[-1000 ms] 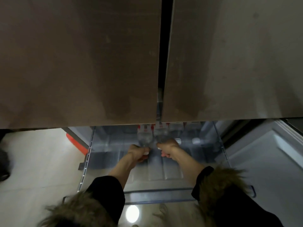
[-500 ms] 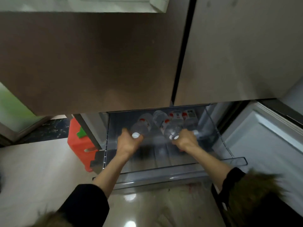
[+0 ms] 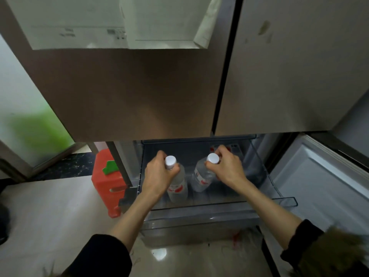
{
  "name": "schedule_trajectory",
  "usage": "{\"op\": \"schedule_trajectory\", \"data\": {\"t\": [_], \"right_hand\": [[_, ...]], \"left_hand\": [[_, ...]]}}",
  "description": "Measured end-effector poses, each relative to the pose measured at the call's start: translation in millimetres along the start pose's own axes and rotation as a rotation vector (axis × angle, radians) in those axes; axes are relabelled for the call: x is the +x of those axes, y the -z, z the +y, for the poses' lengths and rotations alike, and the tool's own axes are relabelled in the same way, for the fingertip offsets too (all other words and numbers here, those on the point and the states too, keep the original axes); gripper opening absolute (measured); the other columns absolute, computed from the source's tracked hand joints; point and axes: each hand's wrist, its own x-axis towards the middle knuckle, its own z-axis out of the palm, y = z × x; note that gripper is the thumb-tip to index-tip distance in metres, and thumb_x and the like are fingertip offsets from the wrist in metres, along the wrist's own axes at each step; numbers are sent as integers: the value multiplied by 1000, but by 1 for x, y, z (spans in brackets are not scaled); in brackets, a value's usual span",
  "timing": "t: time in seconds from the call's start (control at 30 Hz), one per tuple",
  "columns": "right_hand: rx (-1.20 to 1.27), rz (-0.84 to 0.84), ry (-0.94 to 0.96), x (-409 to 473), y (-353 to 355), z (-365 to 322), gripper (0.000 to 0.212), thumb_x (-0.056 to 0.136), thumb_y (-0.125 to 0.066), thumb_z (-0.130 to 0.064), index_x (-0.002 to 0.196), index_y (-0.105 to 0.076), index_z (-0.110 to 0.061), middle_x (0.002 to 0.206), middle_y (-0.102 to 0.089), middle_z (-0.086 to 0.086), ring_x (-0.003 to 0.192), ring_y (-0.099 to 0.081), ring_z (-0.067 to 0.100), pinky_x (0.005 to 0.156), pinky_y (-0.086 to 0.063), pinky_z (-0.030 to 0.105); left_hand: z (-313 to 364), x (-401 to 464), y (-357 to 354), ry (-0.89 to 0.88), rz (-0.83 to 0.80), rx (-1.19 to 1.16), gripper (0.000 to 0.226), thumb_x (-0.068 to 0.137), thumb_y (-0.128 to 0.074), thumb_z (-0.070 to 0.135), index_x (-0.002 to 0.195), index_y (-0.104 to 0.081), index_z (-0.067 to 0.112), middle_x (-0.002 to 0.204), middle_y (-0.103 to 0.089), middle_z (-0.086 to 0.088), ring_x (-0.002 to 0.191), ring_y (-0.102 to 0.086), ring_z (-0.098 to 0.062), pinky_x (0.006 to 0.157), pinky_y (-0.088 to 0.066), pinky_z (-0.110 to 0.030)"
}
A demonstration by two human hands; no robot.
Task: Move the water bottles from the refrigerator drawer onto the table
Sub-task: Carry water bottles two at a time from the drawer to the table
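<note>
With the left hand [image 3: 157, 176] closed round the neck of one bottle [image 3: 176, 183] and the right hand [image 3: 226, 167] round another [image 3: 201, 176], both bottles near the drawer's [image 3: 287, 201] middle, best lift them straight up past the front edge.

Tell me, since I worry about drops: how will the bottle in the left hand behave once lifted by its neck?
The left bottle looks full and clear, so probably heavy for its size. The left hand grips just under the white cap, so it may swing. Coming from the refrigerator drawer, it may be slippery.
</note>
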Motion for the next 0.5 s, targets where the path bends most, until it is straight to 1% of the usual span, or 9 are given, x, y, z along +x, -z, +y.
{"op": "schedule_trajectory", "data": {"t": [0.1,0.13,0.2,0.23,0.3,0.33,0.4,0.47,0.5], "right_hand": [[27,-6,8,0,0,3,27,75,-68,-34,84,-45,-22,82,-59,-2,78,-59,20,58,-40,29],[33,-4,6,0,-1,4,29,76,-69,-35,86,-46,-22,83,-60,-3,79,-58,18,58,-40,27],[60,-16,-1,0,-3,6,32,76,-71,-37,89,-46,-22,86,-60,-5,80,-59,15,58,-42,26],[79,-29,-1,-1,-4,7,32,76,-71,-38,89,-46,-22,86,-60,-5,81,-59,15,59,-44,26],[89,-39,31,-1,-7,10,32,78,-69,-39,93,-47,-21,91,-59,-3,86,-59,16,67,-50,32],[69,-36,67,-1,-8,12,33,79,-67,-40,97,-48,-21,96,-58,-2,91,-57,16,72,-50,33],[49,-78,132,3,-10,19,39,81,-65,-42,110,-48,-21,112,-50,-2,104,-48,14,83,-45,32],[168,-203,121,5,-11,27,49,80,-67,-38,120,-44,-25,123,-46,-4,112,-44,12,90,-41,30],[254,-270,92,6,-12,30,52,78,-70,-34,122,-41,-28,127,-47,-4,114,-45,12,92,-42,31]], "left_hand": [[1,-2,-4,-11,12,-13,29,80,-67,28,88,-49,8,87,-60,-9,79,-58,-26,69,-52,-42],[0,-3,-6,-16,23,-19,29,80,-68,29,88,-48,9,86,-59,-7,78,-58,-24,66,-51,-41],[-4,-6,-12,-48,37,-26,29,80,-68,33,89,-48,13,86,-56,-3,78,-55,-18,62,-47,-30],[-6,-8,-16,-73,39,-21,30,81,-67,34,93,-50,13,91,-54,-2,82,-53,-16,66,-45,-26],[-11,-8,-24,-95,14,-22,35,83,-64,35,107,-51,12,104,-48,-3,95,-48,-16,81,-43,-28],[-13,-9,-28,-83,-16,-53,38,85,-62,35,113,-49,12,110,-46,-3,100,-47,-16,86,-41,-29],[-13,-10,-34,-31,-106,-162,37,87,-57,36,118,-45,18,115,-47,-1,104,-49,-14,87,-41,-29],[-15,-13,-40,6,-221,-245,36,89,-54,37,119,-43,23,121,-48,-3,110,-50,-15,91,-43,-31],[-18,-15,-42,3,-281,-248,42,89,-56,36,125,-40,22,127,-44,-4,117,-47,-16,97,-41,-33]]}}
